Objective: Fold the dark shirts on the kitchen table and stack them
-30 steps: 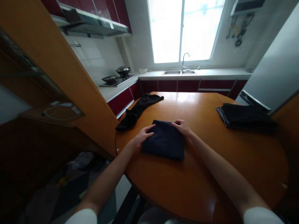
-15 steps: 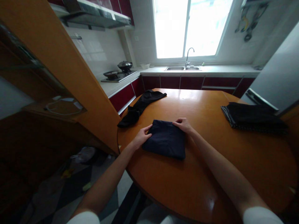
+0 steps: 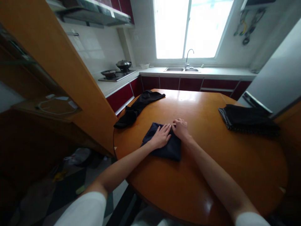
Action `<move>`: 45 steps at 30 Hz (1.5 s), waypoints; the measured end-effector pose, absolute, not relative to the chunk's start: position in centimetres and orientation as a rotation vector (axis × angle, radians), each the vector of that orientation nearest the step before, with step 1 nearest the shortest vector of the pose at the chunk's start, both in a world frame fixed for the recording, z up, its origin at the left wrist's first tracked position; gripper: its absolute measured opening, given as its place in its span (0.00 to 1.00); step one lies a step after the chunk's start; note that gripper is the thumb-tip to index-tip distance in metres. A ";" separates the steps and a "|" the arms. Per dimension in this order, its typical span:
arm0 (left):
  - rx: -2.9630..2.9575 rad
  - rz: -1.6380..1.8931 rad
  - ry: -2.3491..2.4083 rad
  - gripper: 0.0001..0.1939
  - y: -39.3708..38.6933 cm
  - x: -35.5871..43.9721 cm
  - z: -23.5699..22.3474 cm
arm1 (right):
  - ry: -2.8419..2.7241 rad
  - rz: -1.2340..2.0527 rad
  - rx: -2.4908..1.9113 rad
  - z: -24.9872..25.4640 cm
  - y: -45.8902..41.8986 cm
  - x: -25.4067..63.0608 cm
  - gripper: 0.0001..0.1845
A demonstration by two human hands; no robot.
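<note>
A folded dark navy cloth (image 3: pixel 166 147) lies on the round orange-brown wooden table (image 3: pixel 211 169), near its left front edge. My left hand (image 3: pixel 161 137) rests flat on top of the cloth with the fingers stretched out. My right hand (image 3: pixel 180 128) sits at the cloth's far right corner, fingers curled down onto the fabric beside my left fingertips. Both forearms reach in from the bottom of the view.
A loose black garment (image 3: pixel 138 106) hangs over the table's far left edge. A stack of folded dark clothes (image 3: pixel 248 117) sits at the right. A wooden cabinet (image 3: pixel 61 72) stands close on the left. Stove (image 3: pixel 116 73), sink (image 3: pixel 182 69) and window lie beyond.
My left hand has moved from the cloth's left edge onto its top, flat beside my right hand. The right hand has stayed at the far right corner.
</note>
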State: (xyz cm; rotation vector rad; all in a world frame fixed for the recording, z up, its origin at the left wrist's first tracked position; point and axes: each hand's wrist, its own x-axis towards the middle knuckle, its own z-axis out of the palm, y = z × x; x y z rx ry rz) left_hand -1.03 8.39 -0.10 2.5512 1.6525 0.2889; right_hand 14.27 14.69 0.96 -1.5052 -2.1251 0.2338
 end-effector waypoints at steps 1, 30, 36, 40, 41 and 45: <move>2.584 0.264 1.662 0.30 8.5 -1.0 -0.8 | -2.193 0.153 -1.465 1.2 13.6 13.8 0.15; 2.215 0.371 1.931 0.35 10.5 -11.9 -2.1 | -1.887 0.598 -1.371 -0.6 14.2 16.0 0.15; 2.430 0.546 2.037 0.28 0.0 -7.4 0.3 | -1.802 0.751 -1.296 -1.6 16.0 17.2 0.11; 2.554 0.416 1.804 0.30 -4.8 -5.8 -0.4 | -1.788 0.784 -1.276 -2.3 16.6 17.7 0.12; 2.562 0.394 1.814 0.31 -5.4 -6.2 -0.7 | -1.789 0.787 -1.271 -2.4 16.6 17.8 0.12; 2.609 0.301 1.843 0.30 -5.5 -8.9 -1.5 | -1.796 0.789 -1.248 -2.6 16.4 18.2 0.13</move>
